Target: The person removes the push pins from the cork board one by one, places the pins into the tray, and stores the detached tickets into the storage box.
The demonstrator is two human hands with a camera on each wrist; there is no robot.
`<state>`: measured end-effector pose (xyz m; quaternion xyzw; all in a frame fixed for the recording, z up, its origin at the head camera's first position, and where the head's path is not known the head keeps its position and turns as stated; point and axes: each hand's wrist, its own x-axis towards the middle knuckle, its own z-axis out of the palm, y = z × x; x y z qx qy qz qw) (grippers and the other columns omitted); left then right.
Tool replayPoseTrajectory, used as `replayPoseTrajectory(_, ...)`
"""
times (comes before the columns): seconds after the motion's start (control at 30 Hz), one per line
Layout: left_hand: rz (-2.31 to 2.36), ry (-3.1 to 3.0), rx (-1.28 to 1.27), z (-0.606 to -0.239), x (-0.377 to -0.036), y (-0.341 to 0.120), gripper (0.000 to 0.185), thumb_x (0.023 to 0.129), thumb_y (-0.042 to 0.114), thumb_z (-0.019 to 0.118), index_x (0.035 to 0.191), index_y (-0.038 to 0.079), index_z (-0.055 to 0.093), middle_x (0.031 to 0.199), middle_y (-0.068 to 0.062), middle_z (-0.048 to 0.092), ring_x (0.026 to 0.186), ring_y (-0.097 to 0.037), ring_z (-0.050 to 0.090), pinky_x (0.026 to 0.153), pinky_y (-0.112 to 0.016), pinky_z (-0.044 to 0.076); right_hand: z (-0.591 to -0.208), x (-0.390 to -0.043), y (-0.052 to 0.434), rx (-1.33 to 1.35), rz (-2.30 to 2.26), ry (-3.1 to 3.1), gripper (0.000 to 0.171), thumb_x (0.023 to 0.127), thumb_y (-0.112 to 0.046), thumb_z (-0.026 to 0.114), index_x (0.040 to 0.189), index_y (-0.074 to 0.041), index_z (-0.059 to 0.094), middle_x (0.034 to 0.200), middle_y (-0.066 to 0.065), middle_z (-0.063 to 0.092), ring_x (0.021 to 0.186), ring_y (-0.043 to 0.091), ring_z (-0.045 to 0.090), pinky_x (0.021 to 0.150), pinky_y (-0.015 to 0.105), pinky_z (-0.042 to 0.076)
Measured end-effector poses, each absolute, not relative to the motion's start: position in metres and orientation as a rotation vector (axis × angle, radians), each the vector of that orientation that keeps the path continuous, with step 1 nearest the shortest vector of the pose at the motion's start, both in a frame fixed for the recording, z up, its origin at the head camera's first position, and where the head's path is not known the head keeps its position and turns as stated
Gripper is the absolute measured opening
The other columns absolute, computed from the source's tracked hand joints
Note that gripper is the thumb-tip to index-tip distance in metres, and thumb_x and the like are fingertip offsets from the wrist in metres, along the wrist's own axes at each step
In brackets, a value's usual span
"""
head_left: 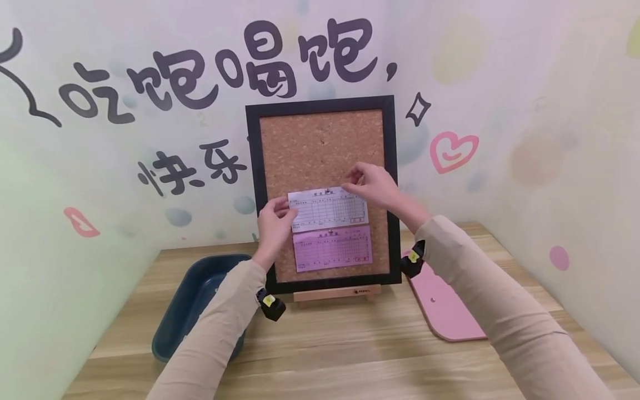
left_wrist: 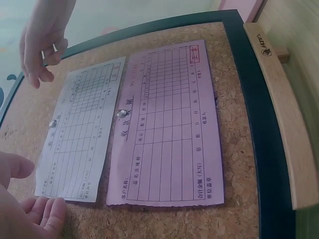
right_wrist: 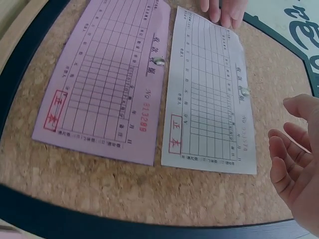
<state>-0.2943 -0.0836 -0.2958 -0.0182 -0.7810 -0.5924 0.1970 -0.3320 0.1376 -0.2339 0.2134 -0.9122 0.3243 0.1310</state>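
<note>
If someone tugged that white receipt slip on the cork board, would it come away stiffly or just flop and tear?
The white receipt slip looks like thin paper, so it would probably flop. A clear pushpin holds it near its top edge, so a tug might tear it there. Its lower edge seems loose and could lift easily.

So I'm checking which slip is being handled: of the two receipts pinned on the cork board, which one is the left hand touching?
The white receipt, the upper one; the left hand touches its left end. The pink receipt below is untouched.

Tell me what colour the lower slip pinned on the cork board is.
Pink-purple slip, clearest in the right wrist view.
</note>
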Motion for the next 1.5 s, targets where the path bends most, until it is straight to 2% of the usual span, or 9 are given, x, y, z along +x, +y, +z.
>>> replayPoseTrajectory(0.2, -1.673, -2.172, 0.009, -0.294, -0.296, -0.084, 0.036, 0.085, 0.009, 0.06, 0.119, -0.001, 0.052, 0.109, -0.015, 0.057, 0.1, -0.025, 0.056, 0.089, -0.033, 0.047, -0.241, -0.336, 0.13, 0.617, 0.94, -2.636, 0.026, 0.085, -0.022, 0.062, 0.104, -0.005, 0.059, 0.093, 0.008, 0.061, 0.081, 0.02, 0.055, 0.067, 0.031, 0.045)
replayPoseTrajectory(0.43, -1.609, -2.16, 0.015, -0.291, -0.298, -0.083, 0.031, 0.082, 0.003, 0.061, 0.113, -0.001, 0.056, 0.102, -0.016, 0.059, 0.094, -0.025, 0.058, 0.085, -0.033, 0.048, -0.245, -0.343, 0.123, 0.64, 0.968, -2.623, 0.027, 0.085, -0.02, 0.063, 0.105, -0.003, 0.059, 0.096, 0.01, 0.061, 0.088, 0.021, 0.056, 0.076, 0.035, 0.047)
replayPoseTrajectory(0.83, -1.63, -2.199, 0.021, -0.296, -0.302, -0.085, 0.026, 0.083, 0.004, 0.061, 0.108, -0.002, 0.057, 0.098, -0.015, 0.058, 0.089, -0.026, 0.058, 0.082, -0.033, 0.05, -0.262, -0.351, 0.117, 0.659, 0.99, -2.572, 0.017, 0.086, -0.016, 0.061, 0.099, -0.006, 0.061, 0.089, 0.007, 0.062, 0.079, 0.018, 0.055, 0.069, 0.03, 0.046)
replayPoseTrajectory(1.3, -1.609, -2.296, 0.027, -0.319, -0.302, -0.085, 0.024, 0.082, 0.007, 0.062, 0.104, -0.003, 0.059, 0.097, -0.016, 0.061, 0.088, -0.022, 0.057, 0.074, -0.029, 0.051, -0.272, -0.349, 0.104, 0.624, 0.921, -2.524, 0.015, 0.085, -0.016, 0.061, 0.097, -0.007, 0.063, 0.084, 0.004, 0.063, 0.073, 0.016, 0.055, 0.065, 0.028, 0.045)
replayPoseTrajectory(1.5, -1.637, -2.344, -0.033, -0.323, -0.297, -0.089, 0.024, 0.081, 0.008, 0.063, 0.102, -0.004, 0.06, 0.091, -0.016, 0.061, 0.078, -0.019, 0.059, 0.067, -0.025, 0.054, -0.271, -0.347, 0.097, 0.622, 0.866, -2.502, 0.014, 0.085, -0.016, 0.06, 0.096, -0.007, 0.063, 0.081, 0.004, 0.063, 0.07, 0.016, 0.055, 0.062, 0.028, 0.044)
